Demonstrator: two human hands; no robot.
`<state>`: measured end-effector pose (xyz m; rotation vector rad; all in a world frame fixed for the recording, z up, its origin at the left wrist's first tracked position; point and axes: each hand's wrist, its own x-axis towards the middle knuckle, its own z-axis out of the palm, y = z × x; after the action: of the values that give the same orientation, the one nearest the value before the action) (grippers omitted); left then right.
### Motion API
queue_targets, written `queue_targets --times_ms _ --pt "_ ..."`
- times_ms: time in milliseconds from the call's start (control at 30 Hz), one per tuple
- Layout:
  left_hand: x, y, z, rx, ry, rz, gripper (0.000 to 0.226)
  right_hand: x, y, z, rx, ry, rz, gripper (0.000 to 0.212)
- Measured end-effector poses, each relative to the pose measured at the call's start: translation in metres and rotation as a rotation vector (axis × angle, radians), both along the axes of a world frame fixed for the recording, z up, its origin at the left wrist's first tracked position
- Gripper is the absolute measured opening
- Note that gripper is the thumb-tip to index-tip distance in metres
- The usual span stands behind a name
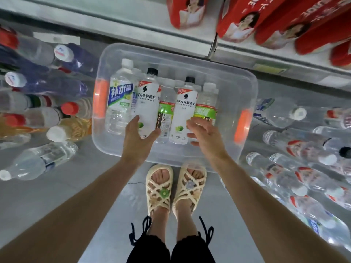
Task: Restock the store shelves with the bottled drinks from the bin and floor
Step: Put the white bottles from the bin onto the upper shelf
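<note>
In the bin (224, 76), bottles (148, 99) beneath left hand (139, 138), right hand (206, 134)

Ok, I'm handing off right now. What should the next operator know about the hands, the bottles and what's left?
Left hand: open, resting on the left black-capped bottle, not yet gripping.
Right hand: open, over the right black-capped bottle.
Bin on the floor holds at least five bottles lying flat.
Floor bottles lie at left and right.
Nothing lifted yet; all of these remain to shelve.
</note>
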<state>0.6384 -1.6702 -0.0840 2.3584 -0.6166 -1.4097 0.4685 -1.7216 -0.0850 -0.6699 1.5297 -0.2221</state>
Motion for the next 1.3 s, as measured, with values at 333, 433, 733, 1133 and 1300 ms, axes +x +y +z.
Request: queue_targets --times_ms 333,433,733,1133,1300 --pt "-0.012 -0.015 -0.005 0.073 -0.15 -0.057 0.06 0.001 -0.008 -0.017 0.054 -0.006 -0.026 0.044" --pt "-0.012 -0.021 -0.005 0.101 -0.098 -0.022 0.039 0.001 -0.01 -0.015 0.062 -0.013 -0.039 0.043" --pt "-0.012 -0.023 -0.009 0.141 -0.119 0.049 0.063 0.003 -0.016 -0.008 0.056 -0.019 -0.029 0.043" --pt "-0.005 -0.023 -0.029 0.14 -0.087 0.081 0.062 0.011 -0.011 -0.013 0.046 -0.048 -0.04 0.044" --pt "-0.003 -0.026 -0.028 0.18 -0.056 0.068 0.071 0.01 -0.011 -0.009 0.038 -0.038 -0.025 0.044"
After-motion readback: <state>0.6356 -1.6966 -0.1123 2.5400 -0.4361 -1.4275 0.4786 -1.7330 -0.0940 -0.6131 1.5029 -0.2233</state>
